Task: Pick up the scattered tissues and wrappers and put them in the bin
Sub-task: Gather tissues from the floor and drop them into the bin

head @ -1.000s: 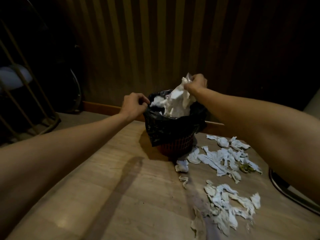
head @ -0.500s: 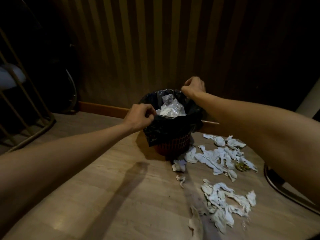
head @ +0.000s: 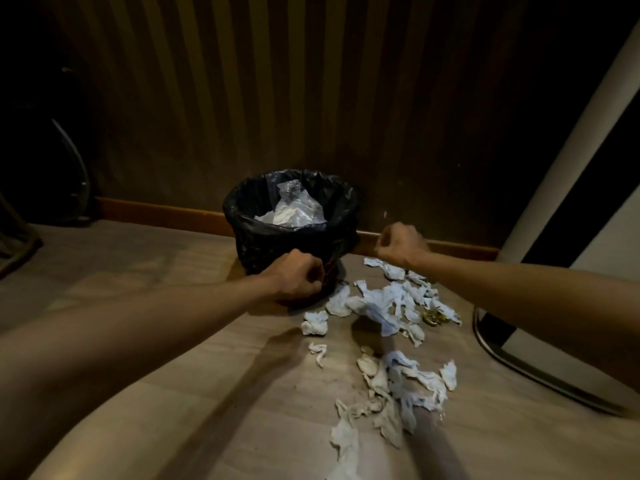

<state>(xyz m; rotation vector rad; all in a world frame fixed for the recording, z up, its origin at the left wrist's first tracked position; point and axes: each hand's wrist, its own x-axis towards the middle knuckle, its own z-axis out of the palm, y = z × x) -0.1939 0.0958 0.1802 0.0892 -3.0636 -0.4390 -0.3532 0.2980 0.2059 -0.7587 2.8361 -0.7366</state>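
Observation:
A small bin (head: 249,216) lined with a black bag stands on the floor by the wall, with white tissues and a clear wrapper (head: 294,209) inside. My left hand (head: 298,277) is curled in front of the bin's lower wall, at the bag's hanging edge; whether it grips the bag is unclear. My right hand (head: 400,244) hovers loosely closed to the right of the bin, above the far end of a tissue pile (head: 391,299). A second tissue pile (head: 398,386) lies nearer to me. A crumpled tissue ball (head: 315,322) sits between them.
A gold-green wrapper (head: 433,317) lies at the right edge of the far pile. A white panel with a metal base rail (head: 512,362) stands at the right. A wooden skirting board (head: 166,213) runs along the striped wall. A dark metal frame (head: 20,247) is at far left.
My right hand dropped the tissues into the bin, then came down to the right of it. My left hand left the rim and sank to the bin's front.

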